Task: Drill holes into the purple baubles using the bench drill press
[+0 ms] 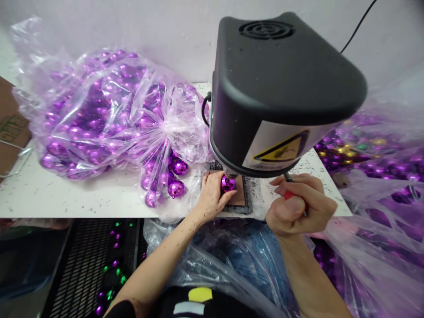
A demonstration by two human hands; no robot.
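Observation:
My left hand (212, 194) holds a shiny purple faceted ball (228, 183) between thumb and fingers, over a brown board (239, 196) beneath the black machine (281, 84). The tip of the machine comes down at the top of this ball. To the right, my right hand (300, 205) is closed around a lever handle (289, 194) with a red part, which runs up beside the machine. More purple balls (176, 189) lie left of my left hand, at the mouth of a clear plastic bag.
A big clear bag of purple balls (99, 110) covers the left of the white table (66, 198). Another bag (391, 212) is on the right. Plastic sheeting (238, 256) hangs over my lap. A cardboard box (11, 123) stands at far left, a black mesh basket (86, 260) below.

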